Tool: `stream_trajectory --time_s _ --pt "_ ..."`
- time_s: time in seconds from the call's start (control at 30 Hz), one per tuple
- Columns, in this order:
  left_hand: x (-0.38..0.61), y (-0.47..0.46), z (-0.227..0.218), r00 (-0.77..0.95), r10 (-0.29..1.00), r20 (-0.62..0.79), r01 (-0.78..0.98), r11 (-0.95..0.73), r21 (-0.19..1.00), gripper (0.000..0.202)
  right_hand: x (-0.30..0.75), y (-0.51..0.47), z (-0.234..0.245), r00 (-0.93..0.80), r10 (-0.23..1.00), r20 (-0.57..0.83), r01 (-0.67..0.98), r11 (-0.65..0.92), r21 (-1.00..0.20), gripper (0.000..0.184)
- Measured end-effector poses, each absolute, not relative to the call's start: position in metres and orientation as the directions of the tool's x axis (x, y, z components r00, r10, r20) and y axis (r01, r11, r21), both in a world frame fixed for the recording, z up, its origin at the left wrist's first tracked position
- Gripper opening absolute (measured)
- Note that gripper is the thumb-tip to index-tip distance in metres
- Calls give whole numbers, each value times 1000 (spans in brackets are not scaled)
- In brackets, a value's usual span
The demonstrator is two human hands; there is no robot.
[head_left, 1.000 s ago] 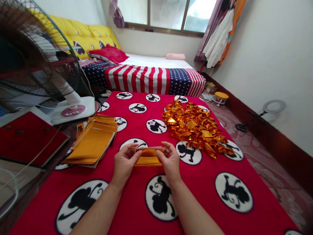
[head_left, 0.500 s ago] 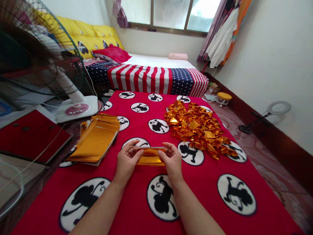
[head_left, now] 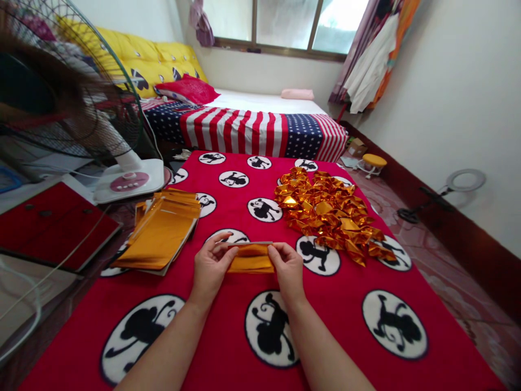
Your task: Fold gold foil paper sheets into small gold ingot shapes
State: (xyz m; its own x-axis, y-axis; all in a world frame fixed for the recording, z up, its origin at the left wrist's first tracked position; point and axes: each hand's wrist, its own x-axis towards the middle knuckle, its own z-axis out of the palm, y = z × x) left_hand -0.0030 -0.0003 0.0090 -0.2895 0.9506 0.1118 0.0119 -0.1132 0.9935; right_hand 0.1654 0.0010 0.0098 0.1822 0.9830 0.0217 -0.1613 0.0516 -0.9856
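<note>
Folded strip of shiny gold foil paper, pinched at both ends

We find the strip in the middle of the view, low over a red cloth printed with black monkeys in white circles; whether it touches the cloth, we cannot tell. Our left hand grasps its left end, thumb on the near face, a finger extended behind. Our right hand pinches the right end. A pale edge shows along the top. To the left lies a flat stack of gold-faced paper sheets; to the right, a heap of glossy, folded orange-gold foil pieces. We judge the strip light, thin, easily creased, slightly slippery and tearable; the short ends seem the best hold, gently, between thumb and fingers.
</note>
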Motion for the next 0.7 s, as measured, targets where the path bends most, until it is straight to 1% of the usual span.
stream_trajectory --time_s 0.3,0.57,0.7 --pt "-3 0 8 -296 948 116 53 -105 993 46 165 1 10 194 980 45 -120 70 -990 28" --pt "-3 1 9 -296 949 112 40 -105 994 46 165 0 11 203 977 58 -99 79 -992 24" --pt "-3 1 8 -295 949 106 23 -104 994 46 166 0 10 176 983 58 -111 78 -991 22"
